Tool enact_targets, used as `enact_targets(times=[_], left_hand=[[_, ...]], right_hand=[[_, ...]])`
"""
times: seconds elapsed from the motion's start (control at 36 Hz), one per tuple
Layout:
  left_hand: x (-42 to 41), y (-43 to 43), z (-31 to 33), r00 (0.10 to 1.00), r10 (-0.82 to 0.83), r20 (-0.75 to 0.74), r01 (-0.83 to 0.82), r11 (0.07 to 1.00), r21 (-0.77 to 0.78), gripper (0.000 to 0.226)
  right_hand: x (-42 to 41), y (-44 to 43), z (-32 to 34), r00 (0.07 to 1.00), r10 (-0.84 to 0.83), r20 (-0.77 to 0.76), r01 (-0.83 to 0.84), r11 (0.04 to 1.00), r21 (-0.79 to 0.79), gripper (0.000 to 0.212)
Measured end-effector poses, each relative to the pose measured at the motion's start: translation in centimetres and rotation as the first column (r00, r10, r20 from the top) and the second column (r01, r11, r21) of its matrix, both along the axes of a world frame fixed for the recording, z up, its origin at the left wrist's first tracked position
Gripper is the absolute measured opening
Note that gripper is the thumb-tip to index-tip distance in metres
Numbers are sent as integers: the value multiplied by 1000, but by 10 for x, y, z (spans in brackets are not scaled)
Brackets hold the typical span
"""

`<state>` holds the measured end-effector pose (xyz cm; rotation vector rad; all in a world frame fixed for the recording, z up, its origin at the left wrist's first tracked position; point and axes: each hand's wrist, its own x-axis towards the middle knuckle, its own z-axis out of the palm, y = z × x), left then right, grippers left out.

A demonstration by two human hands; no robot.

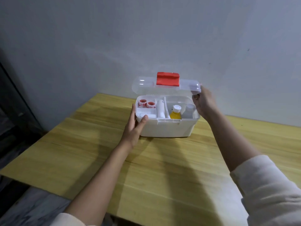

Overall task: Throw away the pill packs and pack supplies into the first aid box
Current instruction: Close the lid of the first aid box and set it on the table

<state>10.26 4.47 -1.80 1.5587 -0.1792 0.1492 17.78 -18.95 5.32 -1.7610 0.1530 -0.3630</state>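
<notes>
A white first aid box stands on the wooden table near the wall. Its clear lid with a red latch is raised. Inside lie two red-and-white tape rolls, a white roll, a yellow bottle with a white cap and a clear cup. My left hand grips the box's front left corner, thumb over the rim. My right hand holds the lid's right end. No pill packs are in view.
The wooden table reaches toward me, with its left edge running diagonally. A pale wall stands right behind the box. A dark frame and grey floor lie to the left.
</notes>
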Motion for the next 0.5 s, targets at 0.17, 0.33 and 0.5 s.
enact_targets(times=[0.17, 0.33, 0.5], left_hand=[[-4, -2, 5, 1000, 0, -31, 1, 999, 41, 71], [-5, -5, 5, 1000, -14, -25, 16, 998, 53, 68], [-5, -5, 2, 999, -28, -25, 30, 997, 66, 77]], right_hand=[[-24, 1, 0, 998, 22, 55, -22, 1000, 6, 41], [-45, -6, 1, 994, 106, -17, -106, 994, -20, 45], [-55, -6, 3, 989, 147, -15, -148, 988, -48, 46]])
